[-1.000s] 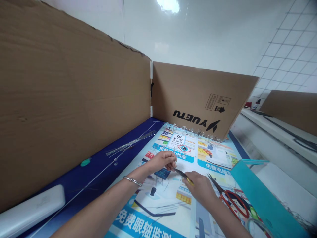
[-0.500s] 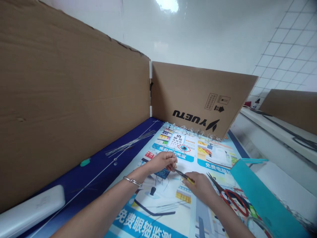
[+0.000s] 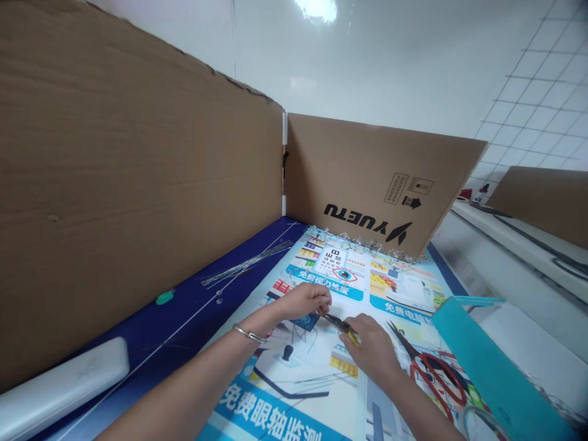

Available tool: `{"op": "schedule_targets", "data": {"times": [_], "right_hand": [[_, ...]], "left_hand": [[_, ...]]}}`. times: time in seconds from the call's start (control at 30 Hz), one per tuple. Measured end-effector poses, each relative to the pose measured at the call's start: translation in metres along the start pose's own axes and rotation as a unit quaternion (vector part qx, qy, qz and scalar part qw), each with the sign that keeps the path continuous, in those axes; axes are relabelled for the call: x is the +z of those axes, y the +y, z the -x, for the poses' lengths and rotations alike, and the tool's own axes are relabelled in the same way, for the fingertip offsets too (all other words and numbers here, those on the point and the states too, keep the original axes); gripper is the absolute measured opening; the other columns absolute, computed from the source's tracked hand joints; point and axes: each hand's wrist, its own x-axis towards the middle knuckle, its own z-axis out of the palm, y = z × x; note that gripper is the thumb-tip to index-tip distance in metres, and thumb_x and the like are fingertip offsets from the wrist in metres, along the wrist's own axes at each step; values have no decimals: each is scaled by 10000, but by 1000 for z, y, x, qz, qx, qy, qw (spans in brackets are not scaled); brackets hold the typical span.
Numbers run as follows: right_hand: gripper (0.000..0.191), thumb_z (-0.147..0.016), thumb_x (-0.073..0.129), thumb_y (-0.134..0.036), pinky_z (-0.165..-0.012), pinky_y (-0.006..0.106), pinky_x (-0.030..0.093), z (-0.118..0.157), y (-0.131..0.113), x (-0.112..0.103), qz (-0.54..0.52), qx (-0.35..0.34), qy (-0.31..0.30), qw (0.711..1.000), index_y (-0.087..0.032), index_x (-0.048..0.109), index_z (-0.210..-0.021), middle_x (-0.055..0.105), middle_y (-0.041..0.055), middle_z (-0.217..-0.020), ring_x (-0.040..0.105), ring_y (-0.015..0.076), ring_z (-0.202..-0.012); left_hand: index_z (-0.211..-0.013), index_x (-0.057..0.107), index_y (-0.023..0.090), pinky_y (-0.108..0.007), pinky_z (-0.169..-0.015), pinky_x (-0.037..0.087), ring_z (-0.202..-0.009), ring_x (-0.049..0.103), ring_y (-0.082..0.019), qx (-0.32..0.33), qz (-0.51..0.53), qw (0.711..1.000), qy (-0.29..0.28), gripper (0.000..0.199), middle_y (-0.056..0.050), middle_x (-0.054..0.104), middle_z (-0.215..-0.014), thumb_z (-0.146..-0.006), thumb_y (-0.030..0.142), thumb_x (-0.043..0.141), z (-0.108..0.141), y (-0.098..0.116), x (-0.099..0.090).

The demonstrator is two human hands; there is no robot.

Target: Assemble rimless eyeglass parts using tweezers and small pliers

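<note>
My right hand (image 3: 373,346) is closed around the yellow handles of a pair of pliers (image 3: 340,324), whose dark jaws point left. The jaws' tips reach my left hand (image 3: 312,300), which is pinched shut just beside them. What the left fingers hold is too small to make out; it may be thin wire. A silver bangle (image 3: 249,333) circles the left wrist. Both hands are above a printed poster sheet (image 3: 316,383) with Chinese text. Several thin wire strands (image 3: 303,392) lie on the sheet below the hands.
Red-handled scissors (image 3: 432,370) lie right of my right hand, beside a teal box (image 3: 500,373). Bent wire pieces (image 3: 367,244) line the foot of a cardboard panel (image 3: 349,165). Straight wires (image 3: 248,264) lie at left, near a white case (image 3: 68,386).
The pliers' handles and jaws look spread wider than before. Both hands keep nearly the same place, and the whole view has shifted slightly.
</note>
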Motion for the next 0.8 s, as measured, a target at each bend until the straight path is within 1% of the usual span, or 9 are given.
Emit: {"op": "schedule_targets", "data": {"times": [0.13,0.2,0.3,0.4,0.5,0.6,0.8], "right_hand": [[174,-793,493,-310,-708,262,368,0,4,4,-14,-26,45,999,-215,575,-913,554,30,-804,502,164,-802],[187,-801,481,-301,-707,266,369,-1,7,5,-16,-37,75,996,-205,575,-932,557,37,-811,501,164,-799],[210,-817,459,-285,-728,288,362,-2,9,4,9,-55,121,991,-189,570,-968,554,56,-835,493,176,-817],[224,-832,449,-266,-745,317,347,-2,8,-2,67,-84,153,982,-178,566,-1001,547,73,-839,479,192,-838],[232,-836,450,-232,-733,335,332,-2,7,-7,135,-128,157,970,-182,561,-1033,543,77,-849,465,194,-826],[260,-835,446,-177,-721,348,319,0,6,-10,186,-169,151,956,-189,540,-1077,545,78,-898,457,192,-823],[279,-846,425,-124,-691,340,314,1,3,-15,217,-232,143,937,-187,525,-1099,547,81,-952,465,182,-825]], "left_hand": [[-792,609,151,-202,-647,453,-657,596,-106,26,-73,997,-9,263,-24,640,-727,-814,340,426,3,5,-2],[-796,606,151,-201,-644,453,-653,603,-109,19,-78,997,0,258,-22,640,-712,-810,335,426,2,4,-2],[-833,584,146,-208,-571,459,-632,620,-126,-34,-32,999,24,258,-45,645,-746,-796,345,423,-1,-1,1],[-836,562,141,-203,-504,453,-617,633,-146,-84,11,996,25,232,-64,647,-741,-769,323,436,-3,-8,6],[-832,559,134,-195,-459,447,-577,633,-150,-107,32,994,18,215,-66,644,-712,-746,294,443,-4,-12,10],[-836,570,132,-202,-438,457,-567,637,-164,-126,50,991,12,226,-66,638,-712,-727,302,467,-4,-13,14],[-824,583,145,-231,-430,474,-511,618,-154,-149,84,985,9,224,-65,647,-748,-713,317,494,-3,-10,18]]}}
